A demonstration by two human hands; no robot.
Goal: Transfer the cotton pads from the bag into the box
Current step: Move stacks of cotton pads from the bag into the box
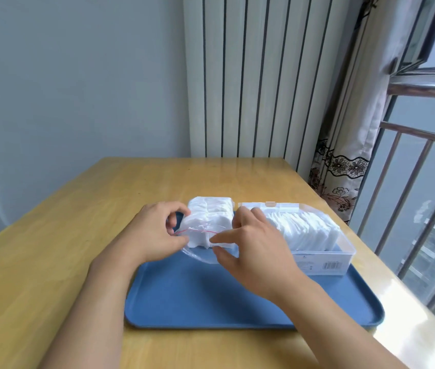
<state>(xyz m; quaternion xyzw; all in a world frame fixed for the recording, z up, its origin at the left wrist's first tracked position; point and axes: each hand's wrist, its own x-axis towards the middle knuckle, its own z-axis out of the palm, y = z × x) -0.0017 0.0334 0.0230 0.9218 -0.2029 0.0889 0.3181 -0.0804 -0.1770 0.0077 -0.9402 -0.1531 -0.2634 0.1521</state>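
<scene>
- my left hand (155, 230) pinches the left edge of the clear bag (205, 230) at its mouth, fingers curled on the plastic near the red zip line.
- my right hand (251, 243) is at the bag's right side, thumb and forefinger closing on the stack of cotton pads (208, 217) where it pokes out of the near opening; i cannot tell how firm that hold is.
- the bag lies on the far part of the blue tray (211, 296), which sits on the wooden table (51, 262).
- the clear box (317, 251) stands just right of the bag on the tray, lid open at the far side, a row of white pads already upright inside it.
</scene>
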